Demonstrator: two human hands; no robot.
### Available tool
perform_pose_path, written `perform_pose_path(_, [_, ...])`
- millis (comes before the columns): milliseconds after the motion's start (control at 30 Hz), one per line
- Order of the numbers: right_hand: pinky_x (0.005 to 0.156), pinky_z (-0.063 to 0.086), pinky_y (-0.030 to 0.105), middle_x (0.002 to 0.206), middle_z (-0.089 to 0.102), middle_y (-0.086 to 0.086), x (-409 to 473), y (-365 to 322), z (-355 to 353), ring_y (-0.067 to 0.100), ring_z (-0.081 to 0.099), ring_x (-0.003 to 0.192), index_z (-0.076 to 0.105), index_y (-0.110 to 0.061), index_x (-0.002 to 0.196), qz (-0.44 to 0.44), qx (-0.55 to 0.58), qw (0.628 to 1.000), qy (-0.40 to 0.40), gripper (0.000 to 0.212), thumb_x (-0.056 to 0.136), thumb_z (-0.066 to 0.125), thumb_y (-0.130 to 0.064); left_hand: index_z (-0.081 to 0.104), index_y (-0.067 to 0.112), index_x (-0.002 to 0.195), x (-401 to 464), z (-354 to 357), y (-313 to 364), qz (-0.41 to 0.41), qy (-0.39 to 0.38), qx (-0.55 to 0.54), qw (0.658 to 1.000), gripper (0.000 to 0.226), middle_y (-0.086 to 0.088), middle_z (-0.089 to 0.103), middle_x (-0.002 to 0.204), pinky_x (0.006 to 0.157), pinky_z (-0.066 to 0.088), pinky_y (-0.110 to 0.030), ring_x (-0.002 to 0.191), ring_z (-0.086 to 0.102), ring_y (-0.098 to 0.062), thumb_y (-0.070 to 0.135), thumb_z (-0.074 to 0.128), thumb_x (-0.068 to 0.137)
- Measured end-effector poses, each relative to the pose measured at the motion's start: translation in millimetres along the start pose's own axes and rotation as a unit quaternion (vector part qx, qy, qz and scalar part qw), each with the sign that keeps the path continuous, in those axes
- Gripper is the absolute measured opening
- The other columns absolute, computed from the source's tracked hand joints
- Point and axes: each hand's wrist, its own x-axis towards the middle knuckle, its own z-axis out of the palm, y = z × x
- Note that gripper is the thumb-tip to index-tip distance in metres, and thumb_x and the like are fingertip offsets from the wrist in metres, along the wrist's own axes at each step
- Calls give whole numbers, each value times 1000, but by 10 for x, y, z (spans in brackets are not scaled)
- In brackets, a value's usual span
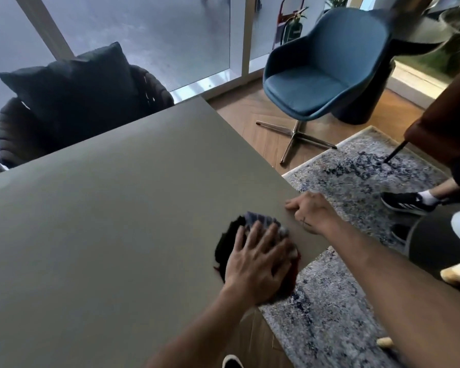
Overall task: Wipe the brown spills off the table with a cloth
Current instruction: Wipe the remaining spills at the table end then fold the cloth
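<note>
A dark cloth with a blue-grey checked part and a dark red part lies on the grey table, close to its right edge. My left hand lies flat on the cloth with fingers spread, pressing it down. My right hand rests on the table's right edge just beyond the cloth, fingers curled, holding nothing. I see no brown spill on the bare tabletop; anything under the cloth is hidden.
A black chair with a dark cushion stands at the table's far side. A blue swivel chair is on the wood floor to the right. Beside the table lies a patterned rug, with another person's shoes on it.
</note>
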Motion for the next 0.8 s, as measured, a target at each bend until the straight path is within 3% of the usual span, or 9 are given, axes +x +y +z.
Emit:
perform_pose_path(67, [104, 36, 21, 126, 64, 5, -7, -13, -64, 24, 57, 119, 70, -10, 112, 17, 19, 999, -21, 43, 77, 50, 7, 39, 44, 137, -301, 34, -202, 6, 25, 17, 1000, 49, 10, 41, 149, 118, 16, -52, 141, 36, -26, 60, 27, 92])
perform_pose_path(167, [105, 41, 26, 127, 64, 5, -11, -21, -68, 25, 59, 116, 70, -8, 110, 23, 31, 999, -28, 44, 76, 48, 9, 46, 44, 134, -419, -83, -708, -81, 33, 22, 996, 52, 10, 42, 148, 115, 17, -43, 139, 38, -24, 62, 30, 88])
perform_pose_path(300, [85, 54, 28, 110, 71, 12, -7, -56, 46, 28, 66, 98, 75, -7, 95, 8, 8, 1000, -11, 32, 77, 50, 3, 15, 51, 143, 221, -251, -933, -172, 12, -24, 985, 58, 16, 8, 160, 121, -3, -45, 149, 0, -16, 67, 13, 87])
perform_pose_path(367, [84, 54, 28, 110, 71, 13, -9, -43, 75, 28, 66, 99, 74, -5, 96, 7, 2, 1000, -5, 29, 77, 53, 1, 14, 50, 144, 602, -240, -780, -165, 12, -38, 986, 56, 14, 3, 160, 121, -6, -48, 149, -4, -17, 65, 15, 90])
perform_pose_path(500, [97, 48, 27, 121, 67, 10, 14, 3, 94, 24, 63, 110, 71, -10, 110, 3, 2, 1000, 9, 37, 78, 55, 1, 25, 44, 143, 568, -162, -381, -86, 13, -17, 996, 54, 9, 17, 160, 119, -2, -52, 149, 8, -24, 59, 25, 92])
perform_pose_path(600, [93, 50, 26, 120, 67, 10, 46, 0, 78, 23, 64, 108, 70, -12, 111, 27, 5, 1000, 7, 40, 75, 58, 1, 39, 45, 136, -98, -60, -415, -36, 33, 3, 999, 50, 12, 40, 150, 119, 19, -52, 141, 35, -25, 61, 33, 90])
perform_pose_path(733, [77, 54, 24, 103, 74, 9, 54, -50, 107, 25, 69, 90, 77, -11, 90, 34, -7, 999, 18, 27, 79, 55, 1, 48, 43, 133, -397, -178, -1114, -144, 72, 12, 987, 49, 10, 43, 148, 116, 24, -45, 139, 39, -23, 59, 33, 89])
perform_pose_path(800, [74, 55, 25, 99, 75, 9, 61, -74, 123, 26, 69, 86, 78, -12, 83, 43, -15, 999, 23, 26, 81, 54, -2, 35, 46, 140, -118, -319, -1323, -205, 43, -1, 978, 52, 11, 27, 156, 120, 12, -45, 147, 21, -20, 60, 26, 90])
